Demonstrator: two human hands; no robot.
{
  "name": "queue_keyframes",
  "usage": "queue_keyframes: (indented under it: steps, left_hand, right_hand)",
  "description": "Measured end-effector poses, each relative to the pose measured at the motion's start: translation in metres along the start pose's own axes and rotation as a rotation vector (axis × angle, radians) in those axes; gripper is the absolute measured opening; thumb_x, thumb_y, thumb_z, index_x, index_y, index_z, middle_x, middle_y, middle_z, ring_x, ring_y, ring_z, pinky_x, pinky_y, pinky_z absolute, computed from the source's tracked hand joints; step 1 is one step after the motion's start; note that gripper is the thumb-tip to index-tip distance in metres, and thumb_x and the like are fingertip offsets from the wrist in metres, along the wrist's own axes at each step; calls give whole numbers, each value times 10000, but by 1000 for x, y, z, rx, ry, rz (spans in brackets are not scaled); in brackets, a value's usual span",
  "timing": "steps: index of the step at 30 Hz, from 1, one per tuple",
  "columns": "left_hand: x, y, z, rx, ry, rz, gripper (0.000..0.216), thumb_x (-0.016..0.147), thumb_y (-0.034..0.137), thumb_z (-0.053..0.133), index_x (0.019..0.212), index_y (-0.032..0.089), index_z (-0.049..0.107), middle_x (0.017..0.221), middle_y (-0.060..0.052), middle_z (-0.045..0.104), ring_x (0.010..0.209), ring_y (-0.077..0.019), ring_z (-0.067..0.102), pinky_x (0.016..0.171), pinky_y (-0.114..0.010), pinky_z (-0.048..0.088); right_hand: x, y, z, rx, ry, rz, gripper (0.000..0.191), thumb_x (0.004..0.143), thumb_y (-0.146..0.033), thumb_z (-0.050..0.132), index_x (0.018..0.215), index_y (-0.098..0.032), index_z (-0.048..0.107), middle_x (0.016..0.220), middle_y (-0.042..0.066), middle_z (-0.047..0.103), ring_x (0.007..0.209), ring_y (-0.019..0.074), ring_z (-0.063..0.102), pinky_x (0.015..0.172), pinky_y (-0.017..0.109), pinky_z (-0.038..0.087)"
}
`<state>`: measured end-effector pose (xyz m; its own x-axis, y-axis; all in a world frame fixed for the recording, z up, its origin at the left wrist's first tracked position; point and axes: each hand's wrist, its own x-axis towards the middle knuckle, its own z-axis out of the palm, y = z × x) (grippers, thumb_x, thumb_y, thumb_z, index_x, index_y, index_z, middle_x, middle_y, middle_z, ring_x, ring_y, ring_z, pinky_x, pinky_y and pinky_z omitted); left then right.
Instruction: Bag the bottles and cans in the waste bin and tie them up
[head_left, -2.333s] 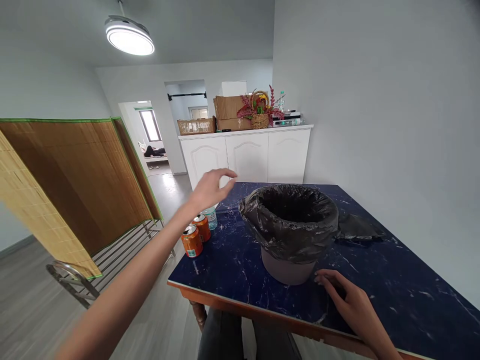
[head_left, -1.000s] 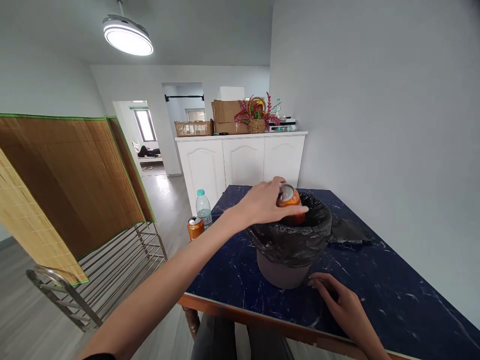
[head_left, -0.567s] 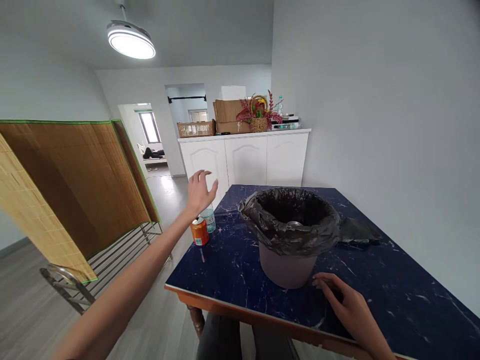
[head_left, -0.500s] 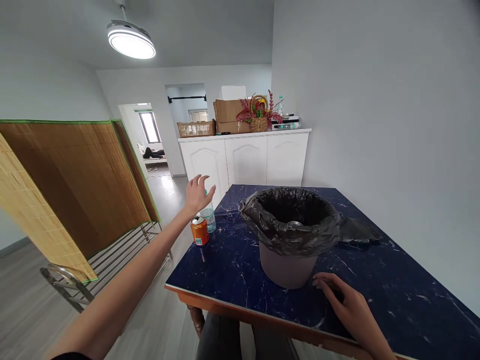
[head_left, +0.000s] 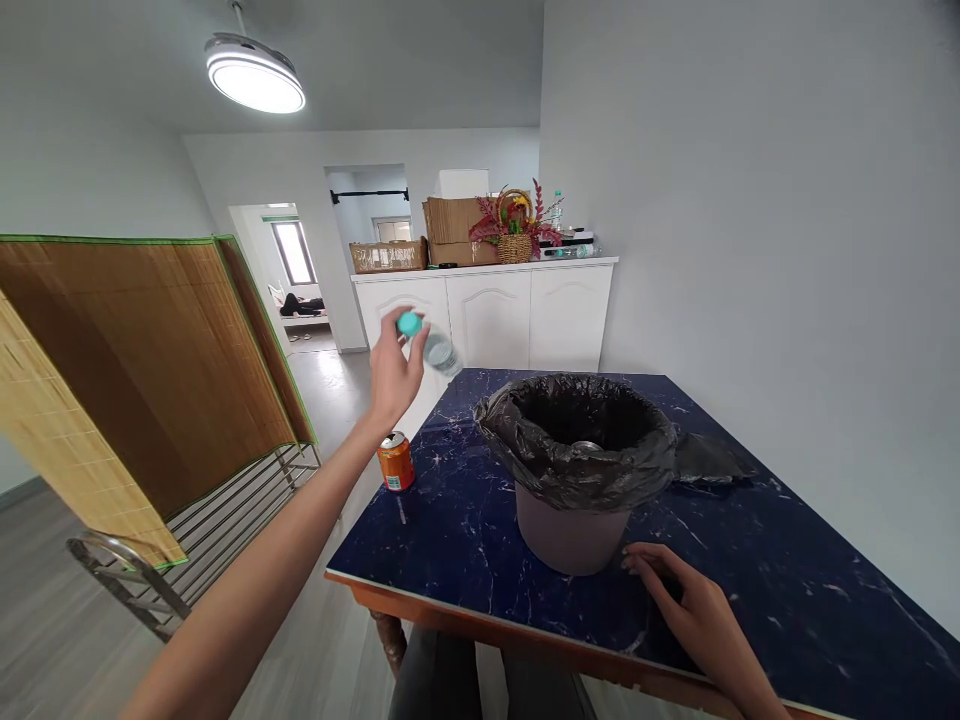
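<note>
My left hand [head_left: 396, 372] grips a clear plastic bottle [head_left: 442, 355] near its teal cap, above the table's far left edge. The bottle is tilted and blurred, its base pointing right. Below it, an orange drink can [head_left: 396, 462] stands upright near the table's left edge. A bin [head_left: 571, 535] lined with a black plastic bag [head_left: 592, 485] stands mid-table, with the top of a metal can [head_left: 586, 446] showing inside. My right hand [head_left: 686, 600] rests on the tabletop beside the bin's base, fingers loosely extended and holding nothing visible.
The blue marbled table [head_left: 450, 540] has black plastic [head_left: 709, 460] lying right of the bin. Behind stands a white cabinet [head_left: 491, 318] with cardboard boxes and a flower basket [head_left: 515, 248]. A metal rack [head_left: 225, 510] and bamboo screen [head_left: 135, 360] are at left.
My left hand has closed on the bottle and lifted it off the table, tilting it. The orange can stays in place, and my right hand is nearly still beside the bin.
</note>
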<state>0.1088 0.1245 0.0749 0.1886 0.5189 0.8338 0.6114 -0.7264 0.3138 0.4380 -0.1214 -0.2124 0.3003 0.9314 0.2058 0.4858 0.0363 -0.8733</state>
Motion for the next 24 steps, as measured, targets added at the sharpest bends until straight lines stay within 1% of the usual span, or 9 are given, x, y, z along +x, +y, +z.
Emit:
queue_keyframes:
  steps: [2, 5, 7, 10, 14, 16, 20, 22, 24]
  left_hand:
    - [10, 41, -10, -233, 149, 162, 348, 1115, 487, 457, 1395, 286, 406, 1425, -111, 649, 1332, -240, 634, 1033, -413, 583]
    - [10, 97, -17, -417, 144, 292, 285, 1115, 475, 484, 1343, 310, 441, 1396, -86, 660, 1348, -244, 638, 1024, -423, 597]
    - [1, 122, -13, -503, 41, 293, 254, 1113, 446, 498, 1314, 295, 459, 1383, -86, 674, 1333, -245, 650, 1028, -433, 602]
    - [-17, 139, 2, -590, -224, 227, 230, 1106, 403, 511, 1286, 261, 485, 1369, -99, 703, 1260, -238, 694, 1013, -422, 614]
    - [-31, 137, 17, -513, -671, 249, 401, 1044, 465, 626, 1383, 275, 525, 1474, -115, 666, 1268, -290, 703, 1010, -446, 610]
    - [-31, 131, 14, -512, -733, 266, 486, 1029, 492, 648, 1452, 295, 513, 1550, -111, 614, 1386, -308, 630, 1066, -460, 584]
    - [-23, 106, -5, -504, -442, 188, 336, 1105, 456, 499, 1376, 273, 577, 1494, -85, 659, 1420, -244, 596, 1205, -455, 474]
    - [-20, 80, -14, -382, -316, 115, 331, 1114, 469, 459, 1336, 268, 598, 1458, -83, 676, 1383, -249, 614, 1147, -445, 516]
    - [-21, 45, -19, -168, -270, 4, 390, 1112, 505, 416, 1364, 258, 582, 1474, -95, 657, 1366, -272, 613, 1047, -429, 569]
  right_hand:
    - [0, 1, 0, -3, -4, 7, 499, 995, -673, 536, 1203, -263, 733, 1155, 126, 805, 926, 301, 787, 610, 317, 613]
    - [0, 1, 0, 9, -15, 1, 508, 995, -679, 536, 1209, -262, 732, 1163, 131, 802, 949, 304, 786, 636, 323, 621]
    - [0, 0, -1, 24, -23, 2, 513, 996, -682, 532, 1217, -266, 736, 1164, 130, 802, 961, 308, 787, 659, 333, 634]
    - [1, -2, 0, 36, -15, 1, 506, 996, -679, 536, 1217, -272, 741, 1151, 123, 804, 969, 308, 788, 680, 336, 641]
    - [0, -4, 0, 24, 1, -7, 515, 985, -693, 532, 1197, -275, 747, 1105, 114, 812, 869, 289, 789, 560, 309, 592]
    - [0, -5, 0, 17, 4, -7, 516, 985, -693, 528, 1190, -276, 752, 1103, 112, 814, 846, 285, 786, 537, 306, 578]
    - [-1, -5, -1, 19, 7, 5, 501, 975, -680, 553, 1182, -268, 751, 1112, 112, 813, 847, 284, 784, 555, 304, 585]
    - [-1, -4, -1, 22, 4, 12, 503, 974, -682, 555, 1177, -264, 746, 1114, 114, 812, 796, 272, 774, 539, 304, 573]
    - [-2, -4, 0, 18, -1, 17, 510, 979, -687, 541, 1182, -265, 742, 1110, 113, 813, 672, 241, 737, 492, 305, 541]
